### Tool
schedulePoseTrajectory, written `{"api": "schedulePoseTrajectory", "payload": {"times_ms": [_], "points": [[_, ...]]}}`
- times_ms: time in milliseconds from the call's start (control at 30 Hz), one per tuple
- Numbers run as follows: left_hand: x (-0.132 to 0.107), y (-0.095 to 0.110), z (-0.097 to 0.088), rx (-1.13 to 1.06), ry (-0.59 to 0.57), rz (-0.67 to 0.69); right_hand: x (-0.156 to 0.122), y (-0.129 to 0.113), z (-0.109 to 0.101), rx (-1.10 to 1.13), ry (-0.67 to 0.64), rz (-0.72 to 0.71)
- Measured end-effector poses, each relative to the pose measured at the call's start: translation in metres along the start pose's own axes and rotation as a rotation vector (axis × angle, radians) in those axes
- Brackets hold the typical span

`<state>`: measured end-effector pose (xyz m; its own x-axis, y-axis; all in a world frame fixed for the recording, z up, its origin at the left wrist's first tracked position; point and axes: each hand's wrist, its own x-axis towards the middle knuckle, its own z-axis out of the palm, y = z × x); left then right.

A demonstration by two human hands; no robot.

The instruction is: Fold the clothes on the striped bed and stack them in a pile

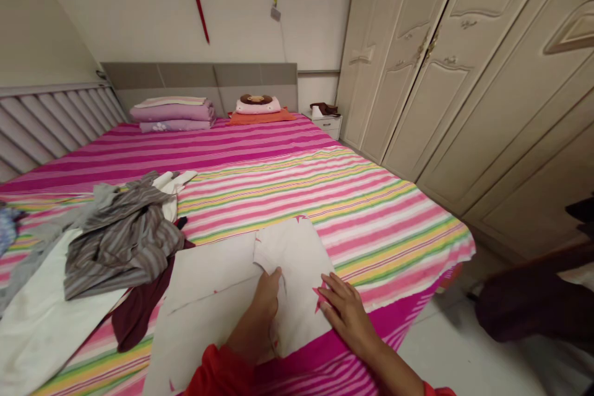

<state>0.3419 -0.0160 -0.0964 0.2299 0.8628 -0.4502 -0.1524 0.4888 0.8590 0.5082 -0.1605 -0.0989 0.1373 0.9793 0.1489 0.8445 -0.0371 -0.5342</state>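
A white garment with pink star prints [301,253] lies spread on the near part of the bed, its right portion folded over onto the rest. My left hand [262,312] is closed at the edge of the folded-over portion, thumb on top and the other fingers partly hidden under the cloth. To the right, my right hand [346,312] rests on the garment beside a pink star, fingers stretched out and lying on the fabric. A thin dark line crosses the garment's left half.
A heap of clothes, with a grey striped shirt [123,238], a white garment [41,315] and a maroon piece [134,315], lies left on the striped bed sheet [260,189]. Folded purple quilts [174,114] and a pillow [257,105] sit by the headboard. A wardrobe [431,86] stands right.
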Motion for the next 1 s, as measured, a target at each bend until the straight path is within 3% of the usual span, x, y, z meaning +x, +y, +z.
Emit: {"api": "schedulePoseTrajectory", "payload": {"times_ms": [133, 200, 267, 300, 333, 433, 500, 567, 667, 833, 1000], "points": [[-0.012, 0.007, -0.008, 0.149, 0.106, 0.055, 0.002, 0.007, -0.002, 0.042, 0.066, 0.069], [-0.017, 0.023, -0.011, 0.329, 0.285, 0.242, 0.002, 0.005, -0.001, 0.047, 0.116, 0.071], [-0.019, 0.040, -0.009, 0.524, 0.431, 0.523, 0.005, -0.001, 0.003, 0.060, 0.196, 0.045], [-0.018, 0.046, -0.003, 0.612, 0.400, 0.634, 0.008, -0.004, 0.005, 0.066, 0.230, 0.028], [-0.017, 0.049, 0.007, 0.697, 0.285, 0.696, 0.012, -0.008, 0.008, 0.068, 0.254, 0.013], [-0.004, 0.044, 0.048, 0.934, -0.225, 0.673, 0.030, -0.015, 0.018, 0.036, 0.255, -0.019], [0.010, 0.034, 0.077, 1.095, -0.369, 0.671, 0.044, -0.013, 0.024, 0.000, 0.202, -0.033], [0.027, 0.026, 0.095, 1.247, -0.374, 0.692, 0.054, -0.006, 0.029, -0.029, 0.130, -0.035], [0.054, 0.025, 0.103, 1.409, -0.312, 0.696, 0.059, 0.005, 0.033, -0.053, 0.050, -0.025], [0.093, 0.033, 0.098, 1.553, -0.222, 0.744, 0.057, 0.013, 0.038, -0.094, -0.009, -0.021], [0.109, 0.045, 0.081, 1.674, -0.171, 0.735, 0.057, 0.014, 0.040, -0.143, 0.003, -0.041]]}}
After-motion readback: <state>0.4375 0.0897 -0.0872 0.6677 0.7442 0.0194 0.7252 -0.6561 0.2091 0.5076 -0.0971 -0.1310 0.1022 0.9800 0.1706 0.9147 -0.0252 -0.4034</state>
